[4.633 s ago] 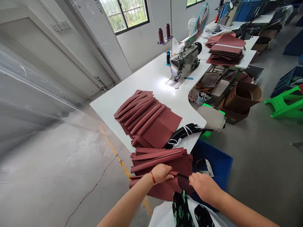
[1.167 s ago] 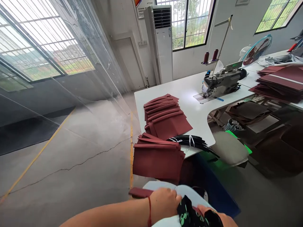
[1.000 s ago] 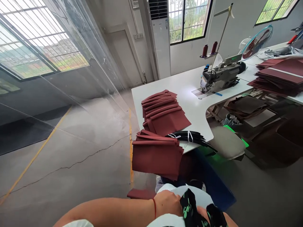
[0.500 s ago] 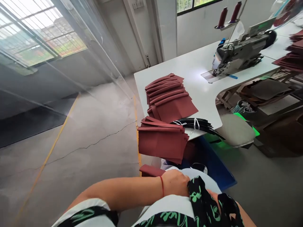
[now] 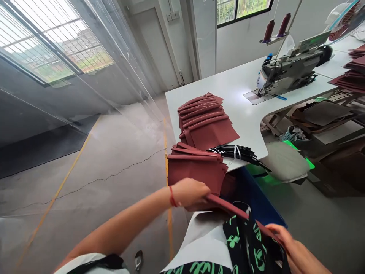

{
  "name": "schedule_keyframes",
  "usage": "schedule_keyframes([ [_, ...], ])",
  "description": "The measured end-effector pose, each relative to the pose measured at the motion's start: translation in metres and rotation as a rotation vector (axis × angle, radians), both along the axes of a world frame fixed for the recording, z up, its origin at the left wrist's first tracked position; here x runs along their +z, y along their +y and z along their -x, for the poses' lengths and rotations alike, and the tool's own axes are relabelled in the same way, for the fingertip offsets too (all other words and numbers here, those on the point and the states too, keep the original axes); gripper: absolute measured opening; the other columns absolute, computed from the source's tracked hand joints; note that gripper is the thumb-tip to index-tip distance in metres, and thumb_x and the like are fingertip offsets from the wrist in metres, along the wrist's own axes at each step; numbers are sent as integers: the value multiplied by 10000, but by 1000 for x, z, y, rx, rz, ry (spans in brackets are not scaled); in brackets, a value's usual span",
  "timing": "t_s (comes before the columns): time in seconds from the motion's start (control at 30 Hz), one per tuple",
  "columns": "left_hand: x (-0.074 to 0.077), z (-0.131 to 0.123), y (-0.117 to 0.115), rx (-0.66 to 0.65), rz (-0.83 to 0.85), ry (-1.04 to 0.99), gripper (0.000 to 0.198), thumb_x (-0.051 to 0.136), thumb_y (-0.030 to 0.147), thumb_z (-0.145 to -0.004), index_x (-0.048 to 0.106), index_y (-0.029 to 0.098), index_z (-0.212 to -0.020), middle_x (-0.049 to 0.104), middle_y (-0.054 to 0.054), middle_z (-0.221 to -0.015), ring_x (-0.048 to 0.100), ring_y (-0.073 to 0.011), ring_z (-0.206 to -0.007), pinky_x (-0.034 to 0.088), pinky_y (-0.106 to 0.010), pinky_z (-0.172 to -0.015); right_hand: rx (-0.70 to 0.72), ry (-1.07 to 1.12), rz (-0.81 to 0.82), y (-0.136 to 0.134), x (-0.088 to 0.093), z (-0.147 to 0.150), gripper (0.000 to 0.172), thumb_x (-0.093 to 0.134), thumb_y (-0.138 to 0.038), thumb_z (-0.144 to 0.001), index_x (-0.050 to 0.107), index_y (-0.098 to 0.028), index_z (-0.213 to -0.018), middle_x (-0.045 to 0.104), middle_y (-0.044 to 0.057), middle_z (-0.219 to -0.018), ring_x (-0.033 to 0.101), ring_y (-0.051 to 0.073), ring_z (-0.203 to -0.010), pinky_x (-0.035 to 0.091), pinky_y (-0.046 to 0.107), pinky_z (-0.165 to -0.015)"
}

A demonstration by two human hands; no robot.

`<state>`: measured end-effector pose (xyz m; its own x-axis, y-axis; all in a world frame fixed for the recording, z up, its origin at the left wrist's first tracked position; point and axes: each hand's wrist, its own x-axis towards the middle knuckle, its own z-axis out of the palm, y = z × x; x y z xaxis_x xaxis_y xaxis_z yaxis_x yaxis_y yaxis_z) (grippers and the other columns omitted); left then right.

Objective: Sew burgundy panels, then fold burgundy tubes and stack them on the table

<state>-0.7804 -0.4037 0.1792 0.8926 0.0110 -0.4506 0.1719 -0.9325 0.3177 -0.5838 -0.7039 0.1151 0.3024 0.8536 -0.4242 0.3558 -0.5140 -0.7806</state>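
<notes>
My left hand (image 5: 191, 192), with a red band at the wrist, is closed on one end of a long maroon piece (image 5: 228, 206) in front of my body. The other end is in my right hand (image 5: 279, 235), its fingers wrapped on the edge at the lower right. Just beyond my left hand, a stack of maroon pieces (image 5: 194, 169) hangs over the table's near corner. A second maroon stack (image 5: 209, 127) lies behind it on the white table (image 5: 239, 110). Beside them rests a bundle of black strips (image 5: 242, 151) tied with white.
A sewing machine (image 5: 296, 68) with two maroon thread cones (image 5: 268, 31) stands at the back right. Below the table is a blue bin (image 5: 264, 201), with a grey stool seat (image 5: 285, 161) to its right. More maroon pieces (image 5: 352, 72) lie at the far right.
My left hand has moved left and forward from my waist, and the maroon piece now stretches between both hands. My right hand has come out from behind the black and green cloth.
</notes>
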Motion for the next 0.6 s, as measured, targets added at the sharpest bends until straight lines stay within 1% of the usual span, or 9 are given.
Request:
schedule_keyframes([
  [0.07,5,17,36,101,130,-26,167,530,299,-909,636,186,-972,700,-59,-920,651,-196,-815,471,-255,-681,47,110,-9,-1,5,-22,390,412,-514,-919,512,-280,-1214,668,39,-1073,628,221,-943,488,300,-811],
  [0.1,7,24,51,146,236,-21,178,504,287,-914,639,172,-938,693,-52,-862,636,-181,-767,460,-246,-670,97,175,-4,0,8,-33,370,416,-512,-931,516,-274,-1196,655,41,-1070,613,216,-946,474,300,-824],
  [0.17,8,35,72,224,450,16,235,471,306,-917,619,152,-819,638,-29,-724,574,-151,-648,425,-230,-601,143,295,-22,6,13,-50,313,427,-493,-948,558,-250,-1094,642,34,-961,589,194,-841,462,286,-753],
  [0.2,8,37,77,252,532,52,270,467,328,-913,590,150,-751,590,-15,-662,527,-137,-596,398,-226,-560,115,336,-58,11,15,-55,293,447,-489,-946,576,-233,-1009,624,22,-877,560,174,-762,445,269,-686],
  [0.23,7,38,79,271,588,87,299,468,351,-907,554,151,-702,539,-1,-621,477,-125,-562,366,-224,-529,58,374,-110,15,17,-58,286,484,-488,-933,574,-217,-912,590,4,-791,514,150,-686,410,249,-615],
  [0.3,5,35,76,276,621,121,305,484,384,-893,516,156,-693,483,14,-622,417,-117,-566,320,-225,-516,-57,445,-222,24,16,-59,346,583,-507,-877,496,-201,-742,471,-41,-642,379,102,-567,295,218,-504],
  [0.4,-1,32,70,247,569,92,290,491,396,-884,485,159,-717,458,20,-678,381,-115,-609,291,-230,-545,-155,514,-325,31,7,-55,503,660,-609,-769,368,-212,-670,344,-79,-575,253,74,-516,188,214,-465],
  [0.5,-10,38,74,245,608,117,354,465,422,-895,408,167,-656,383,29,-654,329,-108,-598,259,-240,-544,-135,531,-325,32,1,-52,586,659,-740,-658,418,-207,-666,392,-60,-572,299,80,-509,215,224,-467],
  [0.6,-22,48,82,254,753,179,407,485,479,-877,393,167,-632,321,35,-624,283,-101,-576,208,-247,-518,-101,526,-316,30,4,-49,577,622,-746,-689,505,-181,-676,442,-31,-582,354,97,-524,261,239,-489],
])
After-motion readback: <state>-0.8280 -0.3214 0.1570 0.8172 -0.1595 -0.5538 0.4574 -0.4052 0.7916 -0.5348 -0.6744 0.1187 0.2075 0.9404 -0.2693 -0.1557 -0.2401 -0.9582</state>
